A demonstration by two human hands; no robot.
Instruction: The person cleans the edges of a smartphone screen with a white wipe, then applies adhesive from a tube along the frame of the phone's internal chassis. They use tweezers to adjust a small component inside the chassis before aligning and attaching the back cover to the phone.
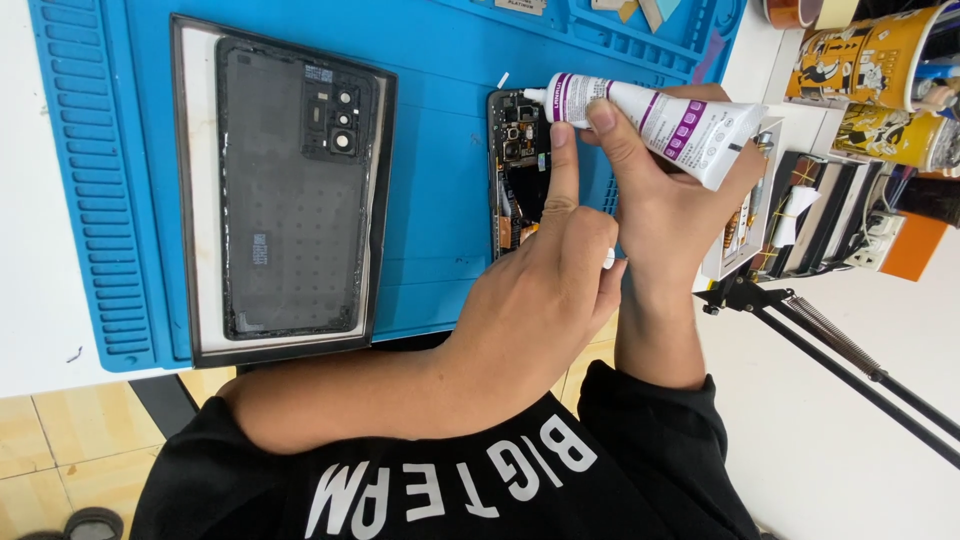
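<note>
Black sleeves sit nearest me. My left hand (545, 300) points one finger at the nozzle to steady it; my right hand (665, 190) grips the glue tube (650, 115) over the open phone (515, 170), on the blue mat (440, 120).

You are at a phone-repair workbench, a small electronics workshop. The white table carries a blue ridged repair mat (430, 60) with moulded parts trays, and on it lie a detached phone back cover (290, 190) on a dark plate and an opened phone (515, 170) with its circuit board bare. A white-and-purple glue tube (665, 120), printed cups (870, 55) of tools, tape rolls (800, 12) and a black spring-arm stand (840, 350) complete the bench.
</note>
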